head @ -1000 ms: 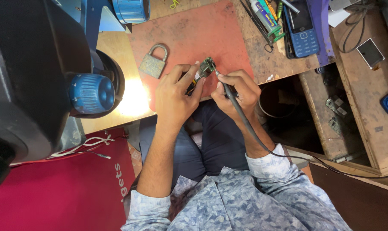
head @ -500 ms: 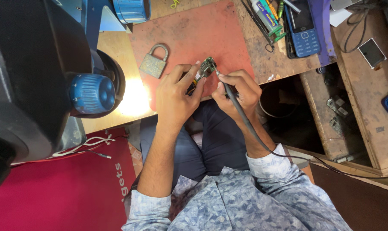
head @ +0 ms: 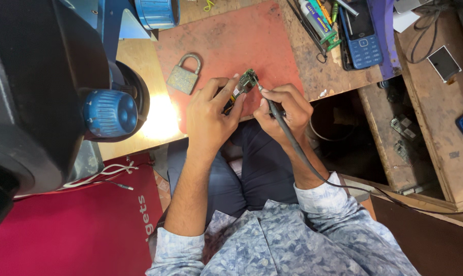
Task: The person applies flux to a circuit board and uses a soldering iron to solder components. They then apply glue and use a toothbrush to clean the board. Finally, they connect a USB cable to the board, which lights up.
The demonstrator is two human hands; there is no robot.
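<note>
Item: small green circuit board (head: 248,79), pinched upright between thumb and fingers of the left hand (head: 211,115), held over the near edge of the red mat (head: 231,43) on the desk (head: 339,76).
Tool: corded soldering iron (head: 277,115), gripped pen-fashion in the clenched right hand (head: 285,112); tip touching the board's upper end.
Step, as judged: spot work on one joint; the next move calls for a steady tip and a firmly held board.
Surroundings: brass padlock (head: 183,76) just left of the hands; blue keypad phone (head: 362,36) and tubes at the far right; microscope body (head: 42,92) with blue knob (head: 109,113) at the left, its lamp glare close by. The iron's cable trails across the lap and could tug.
</note>
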